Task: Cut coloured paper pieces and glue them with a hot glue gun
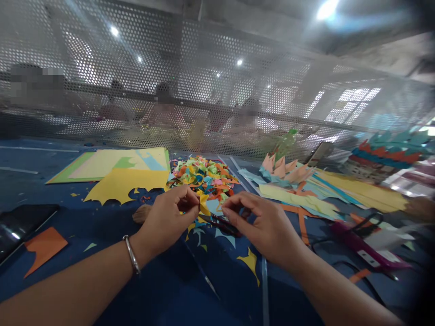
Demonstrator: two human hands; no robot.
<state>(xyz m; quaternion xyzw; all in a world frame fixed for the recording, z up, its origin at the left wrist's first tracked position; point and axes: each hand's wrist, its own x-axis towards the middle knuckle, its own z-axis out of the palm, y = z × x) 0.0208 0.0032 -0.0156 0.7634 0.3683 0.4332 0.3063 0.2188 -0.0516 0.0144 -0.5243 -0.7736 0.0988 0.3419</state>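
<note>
My left hand (173, 217), with a silver bangle on the wrist, pinches a small yellow paper piece (204, 204) between thumb and fingertips. My right hand (253, 222) is closed in a pinch a short way to the right; whatever is between its fingertips, if anything, cannot be made out. Below and between the hands lie dark-handled scissors (224, 225), partly covered by the right hand. Just beyond the hands is a heap of small multicoloured paper pieces (204, 172). Yellow offcuts (250, 263) and pale blue scraps are scattered on the blue tabletop (156, 290).
Paper sheets (98, 165) and a scalloped yellow sheet (124, 185) lie left, near a black phone-like object (20, 226). At right are folded peach paper shapes (285, 168), paper strips, a purple power strip (369, 246) and cables. A perforated metal screen (204, 81) stands behind.
</note>
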